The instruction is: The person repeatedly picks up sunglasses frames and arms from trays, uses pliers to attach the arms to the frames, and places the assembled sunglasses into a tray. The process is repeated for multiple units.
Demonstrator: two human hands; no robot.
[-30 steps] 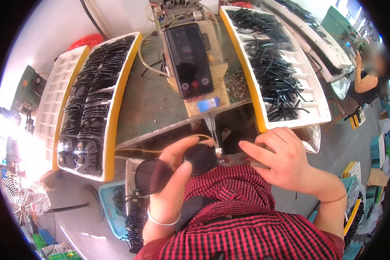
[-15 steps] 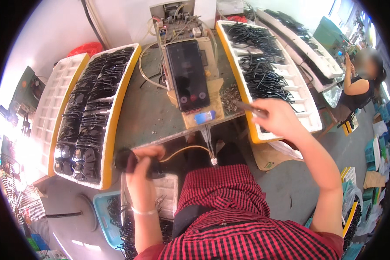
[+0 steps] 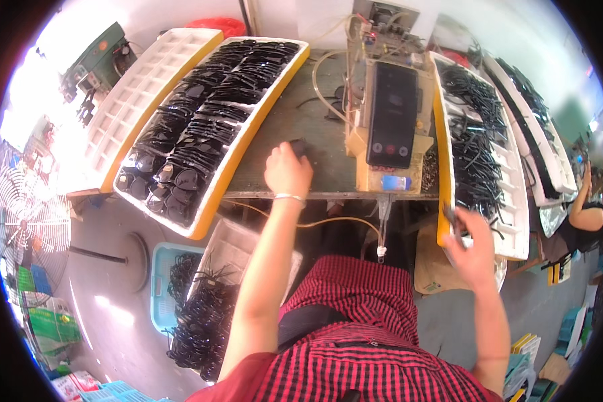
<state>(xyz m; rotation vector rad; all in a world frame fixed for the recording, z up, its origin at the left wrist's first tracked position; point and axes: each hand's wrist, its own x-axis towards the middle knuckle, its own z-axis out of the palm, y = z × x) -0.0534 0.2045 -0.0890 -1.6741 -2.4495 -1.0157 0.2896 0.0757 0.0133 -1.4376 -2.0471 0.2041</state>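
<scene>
My left hand [image 3: 288, 171] is over the bench, closed on a dark lens-shaped piece [image 3: 300, 145] that shows past the fingers; its kind is hard to make out. To its left lies a yellow-edged white foam tray [image 3: 244, 144] packed with rows of dark sunglasses fronts [image 3: 201, 124]. Near the front end of the right-hand foam tray [image 3: 512, 201], my right hand [image 3: 474, 246] grips a dark, slim hand tool [image 3: 454, 231], partly hidden by the fingers. That tray holds loose black temple arms [image 3: 476, 161].
A phone [image 3: 393, 114] leans on a bench machine [image 3: 358, 144] with hoses, above a small blue block [image 3: 395, 182]. Another compartmented foam tray [image 3: 144, 100] stands far left. Below the bench are a blue basket [image 3: 161, 295] and a box of black parts [image 3: 208, 321]. A person [image 3: 583, 214] sits far right.
The view has turned left. My left hand has moved from in front of the bench edge to over the bench top with the dark piece. My right hand has drawn back nearer me, still gripping the tool.
</scene>
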